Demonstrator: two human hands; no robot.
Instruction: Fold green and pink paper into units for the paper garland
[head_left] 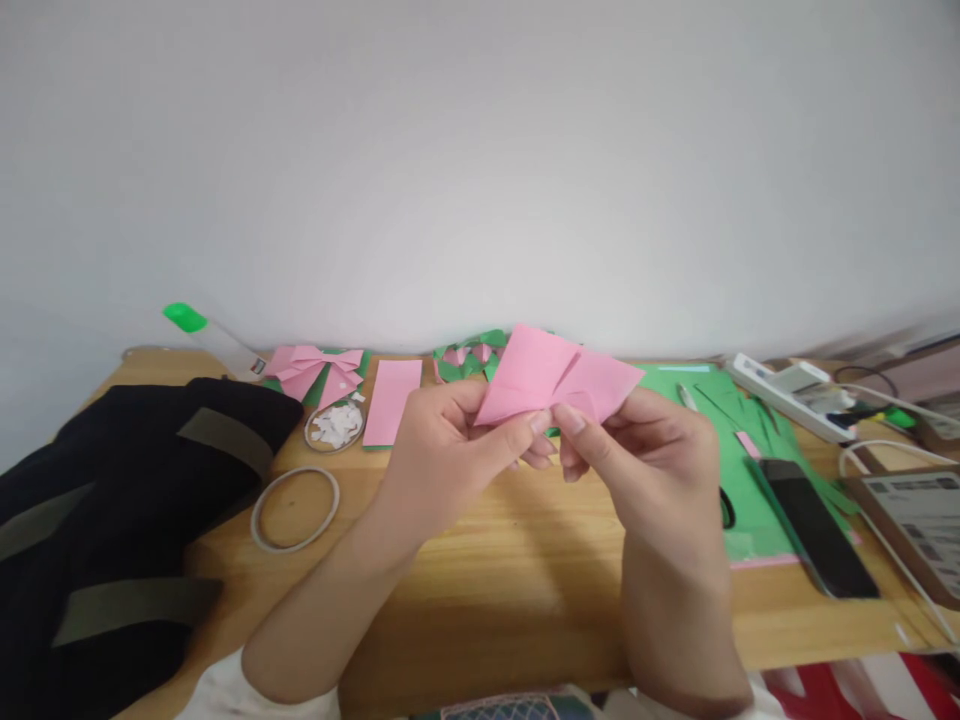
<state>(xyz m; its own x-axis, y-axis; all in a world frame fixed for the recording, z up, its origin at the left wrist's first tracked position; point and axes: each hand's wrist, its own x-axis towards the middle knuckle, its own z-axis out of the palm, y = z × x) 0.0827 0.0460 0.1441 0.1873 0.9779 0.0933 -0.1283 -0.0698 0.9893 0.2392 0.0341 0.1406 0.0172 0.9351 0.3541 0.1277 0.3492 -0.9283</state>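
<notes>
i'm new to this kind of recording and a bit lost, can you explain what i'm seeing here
No machine is at work here. The single picture comes from a camera worn on a person's head, looking forward and down. The person's bare hands, left hand and right hand, together hold a folded pink paper above a wooden table. Toward the picture's left lie a dark cloth, a pale ring, white paper scraps, a pink bow and a pink rectangle. Toward its right are green paper, a phone and a power strip.
</notes>
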